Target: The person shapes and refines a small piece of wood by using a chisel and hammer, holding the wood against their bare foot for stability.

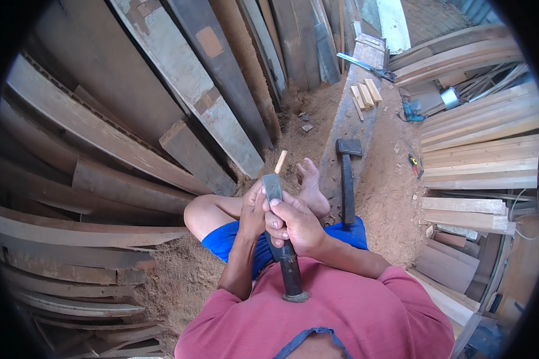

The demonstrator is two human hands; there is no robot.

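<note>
Both hands are in front of my chest on a wide chisel point(273, 186), its flat metal blade pointing away from me and the butt of its dark handle against my shirt. My right hand point(297, 224) is wrapped round the chisel where blade and handle meet. Closed fingers of my left hand point(254, 206) press on the blade's left side. Just past the blade tip shows a light wooden stick point(281, 160); its lower end is hidden, and I cannot tell whether a hand holds it. To the right lies a black mallet point(348, 147), its handle toward my knee.
A narrow plank point(335, 140) runs away from me, bearing a handsaw point(365, 66) and several short wood blocks point(365, 94). Boards lean at left and far side. Right are stacked timber point(482, 161), a teal power tool point(412, 110) and a tape measure point(413, 161). Sawdust covers the ground.
</note>
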